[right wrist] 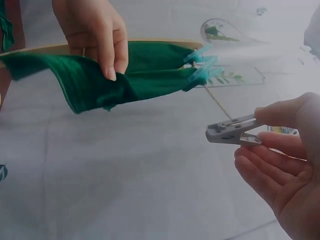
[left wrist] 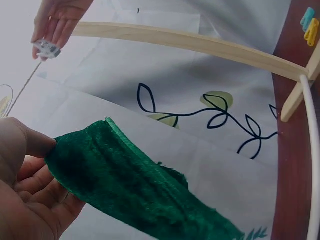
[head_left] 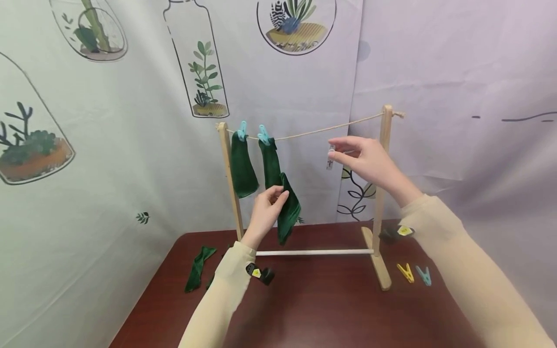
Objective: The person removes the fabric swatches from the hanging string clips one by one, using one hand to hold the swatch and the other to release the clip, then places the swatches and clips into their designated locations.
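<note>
My left hand pinches a dark green velvety cloth piece by its upper end, and the rest hangs down below the fingers. Between the thumb and fingers of my right hand is a grey-white clothespin, held to the right of the cloth and just below the rope. Two green cloth pieces hang from the rope's left part: one by the post, the other partly behind the held cloth. A blue clothespin grips the first, and another blue clothespin the second.
A wooden stand with a left post, a right post and a white lower bar stands on the dark red table. Another green cloth lies at the left. At the right lie a yellow clothespin and a blue clothespin.
</note>
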Action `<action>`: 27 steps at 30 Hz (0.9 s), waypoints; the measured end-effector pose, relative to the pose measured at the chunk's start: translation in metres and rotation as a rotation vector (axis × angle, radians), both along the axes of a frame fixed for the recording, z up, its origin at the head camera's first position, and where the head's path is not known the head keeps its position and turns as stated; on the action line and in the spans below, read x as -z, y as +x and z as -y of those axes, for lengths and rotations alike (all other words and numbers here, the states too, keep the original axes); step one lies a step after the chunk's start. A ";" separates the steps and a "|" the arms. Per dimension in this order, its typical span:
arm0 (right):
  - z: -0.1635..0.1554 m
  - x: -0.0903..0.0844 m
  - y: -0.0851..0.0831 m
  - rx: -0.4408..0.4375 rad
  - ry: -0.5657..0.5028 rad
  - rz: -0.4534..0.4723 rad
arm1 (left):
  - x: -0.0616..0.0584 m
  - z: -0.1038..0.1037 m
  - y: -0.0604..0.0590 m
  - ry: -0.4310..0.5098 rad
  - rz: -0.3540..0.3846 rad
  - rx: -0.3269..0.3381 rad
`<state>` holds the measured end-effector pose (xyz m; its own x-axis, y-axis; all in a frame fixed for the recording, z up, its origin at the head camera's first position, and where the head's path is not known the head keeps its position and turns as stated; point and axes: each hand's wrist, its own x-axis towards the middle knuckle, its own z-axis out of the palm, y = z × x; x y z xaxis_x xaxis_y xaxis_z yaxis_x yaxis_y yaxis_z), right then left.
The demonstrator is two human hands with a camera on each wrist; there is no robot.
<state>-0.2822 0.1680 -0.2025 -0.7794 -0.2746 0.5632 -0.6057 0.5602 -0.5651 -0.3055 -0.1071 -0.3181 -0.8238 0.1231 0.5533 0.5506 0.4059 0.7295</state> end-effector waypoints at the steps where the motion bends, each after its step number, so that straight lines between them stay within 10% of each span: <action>1: -0.002 0.003 0.001 0.002 -0.006 0.006 | 0.002 0.001 0.001 -0.004 0.001 -0.005; 27: -0.085 0.040 0.030 0.209 -0.091 0.060 | 0.015 0.050 0.025 -0.047 0.032 -0.111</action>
<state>-0.2524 0.2527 -0.2421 -0.8469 -0.0540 0.5291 -0.4458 0.6145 -0.6509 -0.2806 -0.1576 -0.3334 -0.8508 0.0553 0.5225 0.4772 0.4974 0.7244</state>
